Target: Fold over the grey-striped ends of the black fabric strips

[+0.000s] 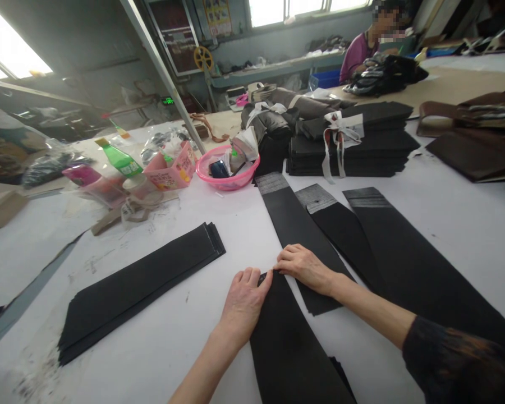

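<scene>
A long black strip of material [288,336] lies lengthwise in front of me on the white table. At its far end, my left hand [246,294] pinches the left corner between thumb and fingers. My right hand [301,266] is closed on the same edge, its fingertips almost touching my left thumb. Under my right wrist lies another black strip [290,216] with a greyish far end. Further right are a narrower black piece [345,235] and a wide black strip [421,264], both with grey ends.
A stack of black strips [143,286] lies to the left. Behind stand a pink basin [227,182] with a phone, a pink box [172,168], a green bottle [120,159] and a tied black stack [349,151]. A person [357,53] sits at the far right.
</scene>
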